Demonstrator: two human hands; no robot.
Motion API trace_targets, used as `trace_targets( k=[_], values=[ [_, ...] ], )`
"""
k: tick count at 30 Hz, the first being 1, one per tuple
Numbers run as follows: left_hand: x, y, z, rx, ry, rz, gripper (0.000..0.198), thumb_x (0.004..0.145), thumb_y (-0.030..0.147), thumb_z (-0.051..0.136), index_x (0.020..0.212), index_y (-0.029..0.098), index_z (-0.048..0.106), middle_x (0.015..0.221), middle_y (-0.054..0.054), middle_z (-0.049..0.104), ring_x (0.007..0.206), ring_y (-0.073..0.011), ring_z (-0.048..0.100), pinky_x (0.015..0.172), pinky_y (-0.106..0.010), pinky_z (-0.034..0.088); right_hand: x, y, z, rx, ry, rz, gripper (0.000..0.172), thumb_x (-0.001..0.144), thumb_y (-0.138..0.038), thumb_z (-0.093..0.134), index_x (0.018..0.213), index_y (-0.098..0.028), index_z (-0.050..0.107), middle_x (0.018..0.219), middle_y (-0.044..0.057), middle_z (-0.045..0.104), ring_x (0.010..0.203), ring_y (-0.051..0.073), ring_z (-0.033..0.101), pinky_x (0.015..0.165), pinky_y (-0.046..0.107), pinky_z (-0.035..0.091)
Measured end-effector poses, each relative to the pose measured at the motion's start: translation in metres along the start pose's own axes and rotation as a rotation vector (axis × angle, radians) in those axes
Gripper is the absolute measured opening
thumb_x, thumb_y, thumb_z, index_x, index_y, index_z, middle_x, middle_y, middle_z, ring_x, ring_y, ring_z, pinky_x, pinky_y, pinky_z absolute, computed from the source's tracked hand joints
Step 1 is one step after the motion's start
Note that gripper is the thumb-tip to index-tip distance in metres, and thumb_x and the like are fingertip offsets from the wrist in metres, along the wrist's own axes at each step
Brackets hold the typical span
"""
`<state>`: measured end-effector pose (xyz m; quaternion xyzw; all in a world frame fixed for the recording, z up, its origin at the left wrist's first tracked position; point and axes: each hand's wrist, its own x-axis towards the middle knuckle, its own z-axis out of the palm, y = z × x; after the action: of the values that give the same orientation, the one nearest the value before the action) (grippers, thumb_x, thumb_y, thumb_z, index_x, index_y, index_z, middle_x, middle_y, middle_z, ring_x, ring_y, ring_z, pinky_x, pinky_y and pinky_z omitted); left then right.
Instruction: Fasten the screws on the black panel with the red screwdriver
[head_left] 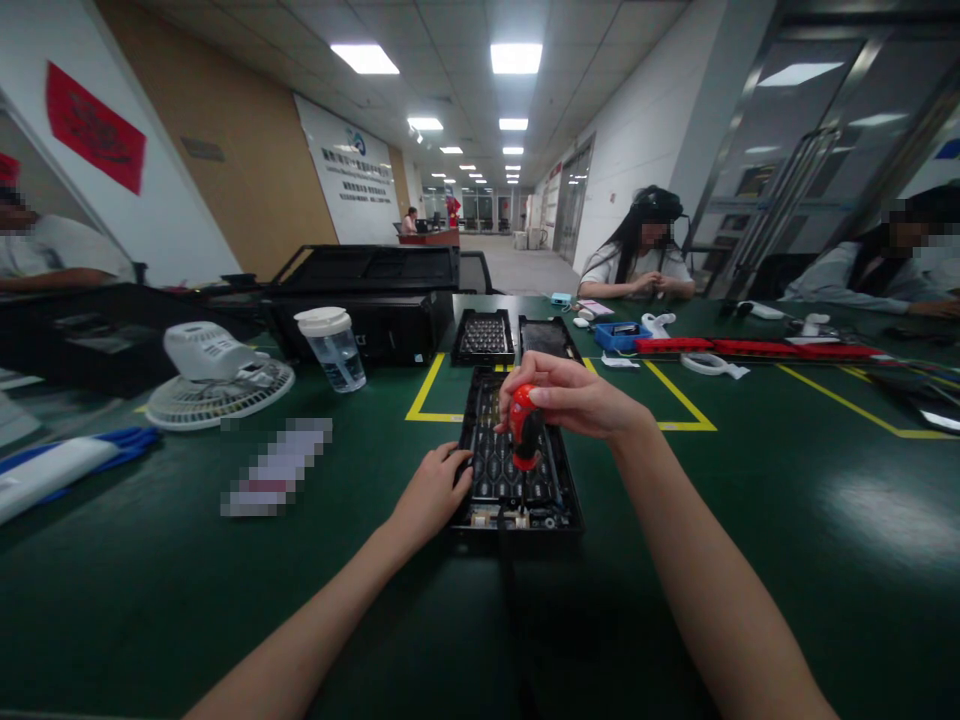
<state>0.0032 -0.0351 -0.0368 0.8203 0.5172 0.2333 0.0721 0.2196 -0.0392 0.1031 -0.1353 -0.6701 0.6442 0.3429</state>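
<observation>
A shallow black rectangular case (568, 500) with rows of dark hexagon-patterned cells lies lengthwise in front of me on the green table. My right hand (566, 395) is closed around the red and black handle of a screwdriver (525, 430). It stands nearly upright, its shaft pointing down at the pale fittings along the case's near end; whether the tip sits in a screw cannot be made out. My left hand (431, 490) grips the case's left rim, fingers bent over the edge.
Beyond the case lie a black tray with a patterned inside (484, 338) and another black tray (546, 338). On the left are a lidded cup (330, 350), a white fan (217, 375) and a blurred flat item (277, 468). A blue bin (621, 336) stands right. Other people sit around.
</observation>
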Motion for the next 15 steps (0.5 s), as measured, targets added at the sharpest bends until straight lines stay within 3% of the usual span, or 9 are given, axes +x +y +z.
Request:
trace_targets(
  k=[15],
  values=[
    [0.0005,-0.0027,0.0022,-0.004,0.002,0.004,0.032,0.086,0.031,0.041,0.107,0.016,0.06,0.119,-0.011,0.053,0.109,-0.0237,0.049,0.098,-0.04,0.038,-0.0001,-0.003,0.002,-0.137,0.03,-0.044,0.009,0.081,-0.017,0.056,0.084,-0.015,0.049,0.089,0.005,0.058,0.08,0.013,0.059,0.071,0.028,0.048]
  ],
)
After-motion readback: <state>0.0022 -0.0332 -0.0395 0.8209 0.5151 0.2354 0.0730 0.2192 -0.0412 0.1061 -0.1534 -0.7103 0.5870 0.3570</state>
